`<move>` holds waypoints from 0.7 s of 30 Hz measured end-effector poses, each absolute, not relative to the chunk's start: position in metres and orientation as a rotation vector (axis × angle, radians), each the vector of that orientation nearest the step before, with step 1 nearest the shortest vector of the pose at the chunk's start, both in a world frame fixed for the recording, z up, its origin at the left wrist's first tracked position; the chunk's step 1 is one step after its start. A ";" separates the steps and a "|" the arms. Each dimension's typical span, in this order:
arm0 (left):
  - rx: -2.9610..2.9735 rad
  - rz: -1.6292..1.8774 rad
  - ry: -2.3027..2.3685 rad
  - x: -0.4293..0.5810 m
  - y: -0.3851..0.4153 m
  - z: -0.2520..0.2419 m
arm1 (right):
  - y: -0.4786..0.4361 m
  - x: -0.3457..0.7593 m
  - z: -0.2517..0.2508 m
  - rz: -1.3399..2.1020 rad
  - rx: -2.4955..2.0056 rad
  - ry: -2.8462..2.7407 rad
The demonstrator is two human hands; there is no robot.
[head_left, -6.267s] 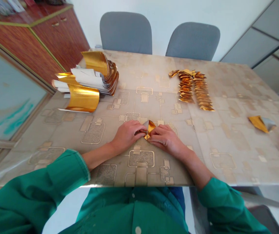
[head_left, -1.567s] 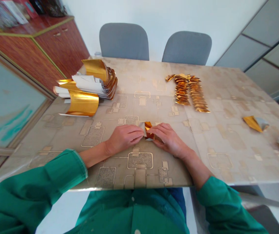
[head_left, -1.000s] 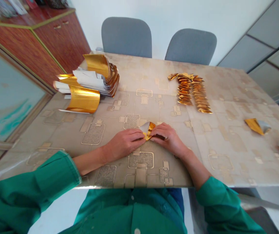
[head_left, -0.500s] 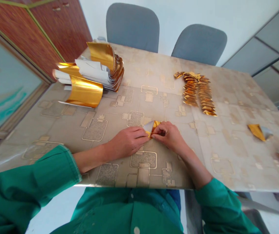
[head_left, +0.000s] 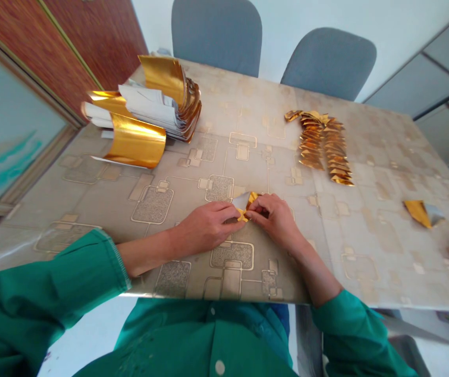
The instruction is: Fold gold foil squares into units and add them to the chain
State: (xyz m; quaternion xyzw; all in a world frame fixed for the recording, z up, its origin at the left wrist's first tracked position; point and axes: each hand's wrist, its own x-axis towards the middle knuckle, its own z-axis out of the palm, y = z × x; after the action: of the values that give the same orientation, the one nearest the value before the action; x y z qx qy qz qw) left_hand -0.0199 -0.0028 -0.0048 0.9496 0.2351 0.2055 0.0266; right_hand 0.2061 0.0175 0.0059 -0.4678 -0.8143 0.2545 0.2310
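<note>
By the front table edge (head_left: pixel 200 294), the right hand (head_left: pixel 276 217) has tightened, pinching gold paper (head_left: pixel 243 201) the left hand (head_left: pixel 211 223) grips (creasing seems unfinished).

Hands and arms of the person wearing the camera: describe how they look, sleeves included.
The left hand and right hand are bare, without gloves. The left sleeve and right sleeve are loose, plain green cloth, both ending on the forearm and leaving the wrists uncovered. Pale stitching edges the left one's opening.
</note>
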 end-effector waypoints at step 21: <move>2.979 0.744 0.619 -0.020 -0.001 -0.010 | 0.005 0.217 -0.003 0.580 -1.557 -2.003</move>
State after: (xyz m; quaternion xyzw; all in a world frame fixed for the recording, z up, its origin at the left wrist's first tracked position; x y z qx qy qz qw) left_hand -0.0198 -0.0012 -0.0101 0.9511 0.1976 0.2374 0.0047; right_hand 0.2170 0.0050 -0.0033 -0.5768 -0.7418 0.2148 0.2664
